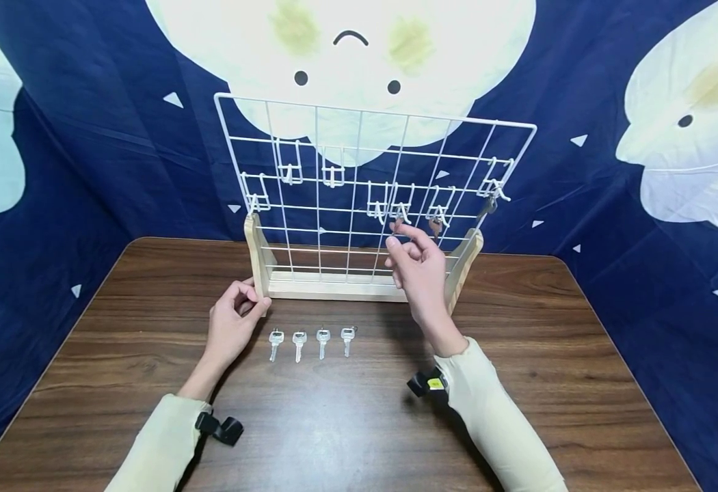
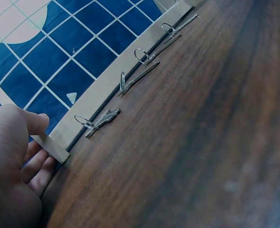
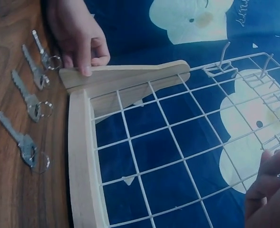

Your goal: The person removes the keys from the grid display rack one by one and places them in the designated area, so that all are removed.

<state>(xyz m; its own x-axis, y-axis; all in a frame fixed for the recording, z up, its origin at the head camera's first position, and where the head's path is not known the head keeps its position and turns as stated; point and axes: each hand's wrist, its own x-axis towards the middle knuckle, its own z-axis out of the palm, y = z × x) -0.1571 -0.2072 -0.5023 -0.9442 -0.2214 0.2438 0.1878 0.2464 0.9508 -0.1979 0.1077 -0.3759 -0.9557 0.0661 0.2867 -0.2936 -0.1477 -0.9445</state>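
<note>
Left hand point(image 1: 236, 311) curled round the foot of the rack's left post point(image 1: 257, 256), I grip the wood with my thumb on the near side and fingers behind, I judge so that the rack cannot slide or tip while the other hand works higher up. Just on the near side of the rack, four keys point(image 1: 299, 338) lie in a row on the table point(image 1: 580, 383), far enough apart to be picked up singly; their rings point(image 2: 122, 81) are toward the rack, likely to suit hanging.

Farther off, my right hand point(image 1: 419, 270) is raised before the grid point(image 1: 457, 119), fingers bent, tips just below a hook point(image 1: 401, 210). Something pale glints among them in the right wrist view, perhaps a key, but I cannot tell whether I pinch it.

Just right of that, one key point(image 1: 435, 227) hangs from the next hook, and another point(image 1: 488, 206) from the hook at the grid's right edge. Four more hooks point(image 1: 333, 178) sit to the left, at two heights, probably to limit crowding. Behind hangs a blue cloth point(image 1: 580, 55).
</note>
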